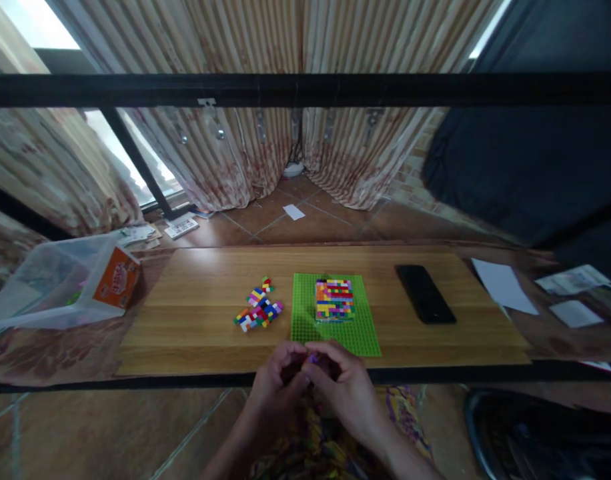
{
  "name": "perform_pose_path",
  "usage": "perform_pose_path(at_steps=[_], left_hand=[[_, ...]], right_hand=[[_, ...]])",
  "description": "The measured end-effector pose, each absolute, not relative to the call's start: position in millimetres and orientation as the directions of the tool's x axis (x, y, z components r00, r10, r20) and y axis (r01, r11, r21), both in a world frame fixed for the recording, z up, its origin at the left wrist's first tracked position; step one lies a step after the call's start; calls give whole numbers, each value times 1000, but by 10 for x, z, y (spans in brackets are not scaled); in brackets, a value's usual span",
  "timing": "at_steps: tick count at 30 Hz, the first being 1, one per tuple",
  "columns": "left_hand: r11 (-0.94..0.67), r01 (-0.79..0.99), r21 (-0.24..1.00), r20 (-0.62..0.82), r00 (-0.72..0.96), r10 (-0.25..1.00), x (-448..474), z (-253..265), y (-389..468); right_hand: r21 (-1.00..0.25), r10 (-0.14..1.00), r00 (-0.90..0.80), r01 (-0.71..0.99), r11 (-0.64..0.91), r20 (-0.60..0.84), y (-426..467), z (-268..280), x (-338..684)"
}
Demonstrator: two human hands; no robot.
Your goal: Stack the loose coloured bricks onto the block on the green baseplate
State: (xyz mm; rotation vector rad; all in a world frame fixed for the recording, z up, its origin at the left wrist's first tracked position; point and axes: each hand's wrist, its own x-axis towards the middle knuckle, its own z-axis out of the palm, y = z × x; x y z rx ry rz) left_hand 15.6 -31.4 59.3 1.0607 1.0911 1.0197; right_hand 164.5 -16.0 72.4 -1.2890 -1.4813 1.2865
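My left hand [282, 379] and my right hand [341, 377] meet at the front edge of the wooden board, fingertips together. Between them they pinch a small purple toy brick [313, 359]; a bit of red or orange shows beside it, mostly hidden by the fingers. Just beyond lies a green studded baseplate [305, 333], and on it stands a block of many-coloured toy bricks [334, 300] laid in rows. Left of the baseplate, a loose cluster of joined coloured bricks [259, 308] rests on the wood.
A black phone [425, 295] lies on the wooden board [195, 293], right of the baseplate. At the far left stands a translucent plastic bin [60, 267] with an orange label. White papers [505, 285] lie at the right. A black bar [305, 90] crosses the view beyond the table.
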Motion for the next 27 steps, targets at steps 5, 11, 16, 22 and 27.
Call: perform_pose_path(at_steps=[5,11,16,22,27], left_hand=[[235,-80,969,-218,179,959,170,578,-315],[168,49,985,-174,206,963,208,611,-303],[180,94,979,-198,254,947,239,653,-275],[276,-45,960,-250,304,919,307,762,-230],[294,-139,946,-250,267,931,343,829,-207]], right_hand=[[-993,979,-184,102,-67,-85,-229,704,1697],[-995,987,-132,-2,-96,-95,-248,693,1749],[-974,982,-107,-146,-173,-159,-252,676,1781],[-900,952,-99,-312,-305,-289,-213,711,1825],[-748,905,-107,-528,-402,-411,-180,697,1840]])
